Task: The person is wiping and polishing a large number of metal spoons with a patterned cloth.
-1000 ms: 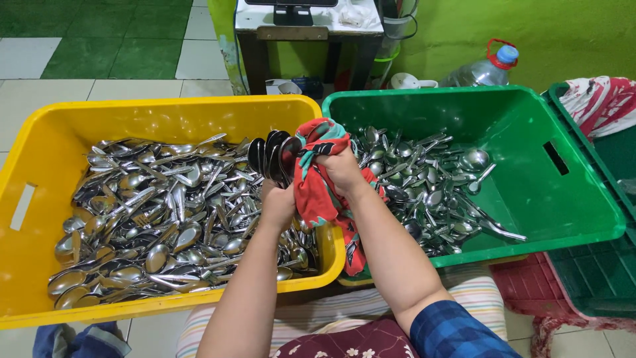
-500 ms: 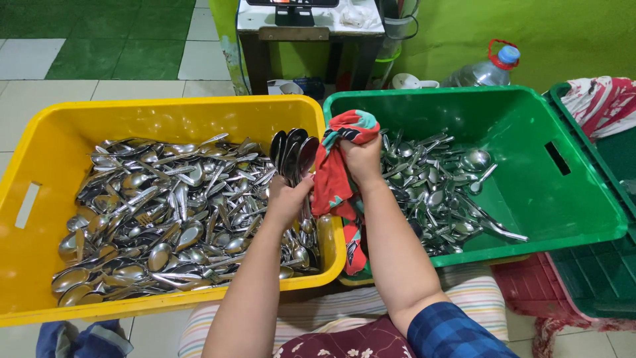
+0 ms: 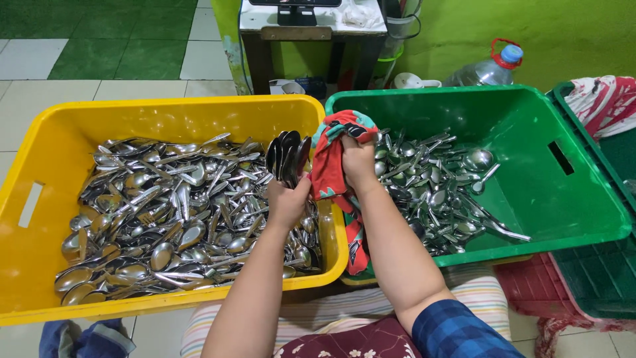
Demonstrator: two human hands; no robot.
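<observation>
My left hand (image 3: 289, 202) grips a bunch of metal spoons (image 3: 287, 158) by the handles, bowls up, over the right side of the yellow crate (image 3: 40, 152). My right hand (image 3: 358, 162) clutches a red and green patterned cloth (image 3: 334, 166) just right of the spoons, above the gap between the two crates. The cloth hangs down over the crate rims. The yellow crate holds a large heap of spoons and forks (image 3: 172, 212). The green crate (image 3: 563, 199) holds a smaller pile of spoons (image 3: 437, 192).
A small dark table (image 3: 311, 33) stands against the green wall behind the crates. A plastic water bottle (image 3: 487, 69) lies behind the green crate. A dark green crate with a red and white cloth (image 3: 603, 103) sits at the right. Tiled floor lies to the left.
Both hands have shifted slightly right and up with the spoons and cloth. The cloth now bunches higher in my right hand beside the spoon bowls.
</observation>
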